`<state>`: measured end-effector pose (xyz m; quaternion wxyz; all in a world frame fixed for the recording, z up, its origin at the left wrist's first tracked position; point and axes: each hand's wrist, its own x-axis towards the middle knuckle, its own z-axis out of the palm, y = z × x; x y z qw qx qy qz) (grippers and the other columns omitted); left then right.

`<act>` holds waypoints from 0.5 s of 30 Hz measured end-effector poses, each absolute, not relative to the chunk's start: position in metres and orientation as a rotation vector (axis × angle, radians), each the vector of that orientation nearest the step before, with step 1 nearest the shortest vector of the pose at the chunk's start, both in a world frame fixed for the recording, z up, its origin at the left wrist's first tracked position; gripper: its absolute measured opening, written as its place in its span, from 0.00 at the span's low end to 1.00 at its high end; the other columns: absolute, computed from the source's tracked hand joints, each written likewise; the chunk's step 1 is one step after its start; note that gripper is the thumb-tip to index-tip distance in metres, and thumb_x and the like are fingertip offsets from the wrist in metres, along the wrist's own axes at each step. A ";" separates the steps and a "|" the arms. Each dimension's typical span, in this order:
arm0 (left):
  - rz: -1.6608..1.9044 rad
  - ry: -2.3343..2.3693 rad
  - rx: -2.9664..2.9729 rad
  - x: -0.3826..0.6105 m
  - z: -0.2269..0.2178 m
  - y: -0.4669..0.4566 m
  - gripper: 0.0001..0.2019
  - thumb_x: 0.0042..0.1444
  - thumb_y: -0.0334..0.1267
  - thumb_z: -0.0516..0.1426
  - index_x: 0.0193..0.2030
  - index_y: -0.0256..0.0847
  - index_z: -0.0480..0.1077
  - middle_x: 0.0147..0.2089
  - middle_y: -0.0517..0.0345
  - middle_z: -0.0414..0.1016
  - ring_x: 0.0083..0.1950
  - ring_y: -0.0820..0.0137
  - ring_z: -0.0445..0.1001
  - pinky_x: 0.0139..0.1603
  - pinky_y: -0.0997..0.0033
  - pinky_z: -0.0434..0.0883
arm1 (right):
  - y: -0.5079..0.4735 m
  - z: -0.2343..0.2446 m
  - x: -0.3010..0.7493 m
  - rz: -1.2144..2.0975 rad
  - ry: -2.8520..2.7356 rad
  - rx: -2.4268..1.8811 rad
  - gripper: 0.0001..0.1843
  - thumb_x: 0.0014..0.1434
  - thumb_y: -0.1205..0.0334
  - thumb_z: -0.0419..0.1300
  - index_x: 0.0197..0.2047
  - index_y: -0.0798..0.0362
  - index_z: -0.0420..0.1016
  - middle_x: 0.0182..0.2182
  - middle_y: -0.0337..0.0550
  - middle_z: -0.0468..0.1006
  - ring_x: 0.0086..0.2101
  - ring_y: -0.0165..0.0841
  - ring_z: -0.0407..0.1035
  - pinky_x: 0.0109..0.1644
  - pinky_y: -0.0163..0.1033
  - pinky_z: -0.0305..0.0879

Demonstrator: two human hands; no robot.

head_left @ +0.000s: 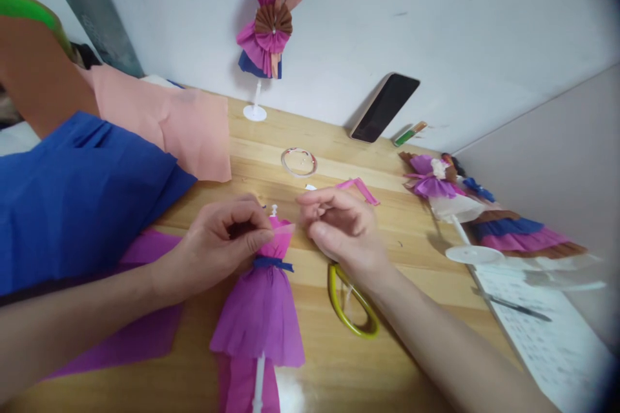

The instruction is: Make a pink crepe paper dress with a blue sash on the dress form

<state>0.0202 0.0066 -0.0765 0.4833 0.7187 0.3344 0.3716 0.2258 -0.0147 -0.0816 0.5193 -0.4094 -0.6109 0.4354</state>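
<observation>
A small crepe-paper dress (259, 329) with a pink bodice, a dark blue waist tie and a purple skirt is wrapped on a white stand. The stand's knobbed tip (274, 210) pokes out above the bodice, and its stem shows below the hem. My left hand (227, 239) pinches the bodice's upper edge between thumb and fingers. Just right of the bodice, my right hand (346, 226) hovers with loosely curled fingers, thumb and fingertips apart, and nothing visible in it. Yellow-handled scissors (334, 293) lie under the right wrist, their blades not visible.
Blue (87, 193), peach (194, 132) and purple paper (145, 335) cover the left. Behind are a paper-dressed stand (255, 113), a clear ring (282, 158), a pink strip (363, 188) and a leaning phone (385, 106). Right: another paper-dressed figure (518, 229), a pen (520, 308) on a printed sheet (557, 348).
</observation>
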 end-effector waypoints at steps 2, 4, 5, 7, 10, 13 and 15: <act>0.882 0.798 1.739 0.021 -0.074 0.006 0.11 0.57 0.38 0.58 0.24 0.40 0.69 0.25 0.61 0.69 0.26 0.73 0.67 0.27 0.73 0.66 | -0.019 -0.080 0.223 0.871 -1.657 -0.971 0.13 0.54 0.58 0.67 0.44 0.49 0.76 0.28 0.39 0.75 0.26 0.29 0.67 0.29 0.36 0.66; 0.875 0.774 1.719 0.022 -0.072 0.006 0.10 0.57 0.37 0.58 0.26 0.40 0.71 0.26 0.61 0.71 0.26 0.74 0.68 0.27 0.74 0.66 | -0.021 -0.077 0.220 0.678 -1.814 -0.921 0.12 0.55 0.63 0.66 0.44 0.49 0.76 0.30 0.40 0.77 0.28 0.30 0.69 0.31 0.37 0.68; 0.872 0.767 1.714 0.022 -0.071 0.005 0.09 0.57 0.37 0.58 0.26 0.40 0.72 0.26 0.61 0.72 0.26 0.74 0.68 0.27 0.74 0.66 | -0.022 -0.076 0.218 0.599 -1.870 -0.892 0.11 0.55 0.66 0.66 0.44 0.49 0.76 0.31 0.41 0.77 0.29 0.30 0.70 0.32 0.37 0.68; 0.868 0.761 1.718 0.023 -0.071 0.005 0.09 0.56 0.35 0.59 0.26 0.40 0.73 0.26 0.61 0.73 0.26 0.75 0.69 0.27 0.75 0.66 | -0.022 -0.074 0.217 0.512 -1.929 -0.850 0.10 0.57 0.70 0.64 0.42 0.50 0.77 0.33 0.42 0.78 0.30 0.30 0.72 0.33 0.36 0.69; 0.859 0.765 1.714 0.023 -0.073 0.005 0.09 0.56 0.35 0.59 0.26 0.40 0.73 0.26 0.62 0.72 0.26 0.75 0.68 0.27 0.75 0.66 | -0.021 -0.072 0.217 0.517 -1.922 -0.837 0.09 0.56 0.71 0.64 0.42 0.51 0.76 0.32 0.42 0.79 0.30 0.30 0.72 0.33 0.36 0.69; 0.874 0.765 1.724 0.022 -0.075 0.006 0.09 0.57 0.36 0.59 0.26 0.39 0.73 0.26 0.61 0.71 0.27 0.74 0.69 0.29 0.75 0.66 | -0.020 -0.073 0.218 0.555 -1.906 -0.834 0.10 0.55 0.68 0.66 0.42 0.51 0.76 0.31 0.42 0.78 0.28 0.29 0.71 0.30 0.35 0.67; 0.882 0.764 1.725 0.021 -0.075 0.007 0.09 0.57 0.35 0.59 0.26 0.39 0.73 0.26 0.61 0.72 0.28 0.74 0.69 0.29 0.75 0.66 | -0.020 -0.076 0.219 0.538 -1.928 -0.849 0.07 0.57 0.69 0.64 0.39 0.52 0.76 0.29 0.41 0.76 0.27 0.29 0.69 0.29 0.35 0.65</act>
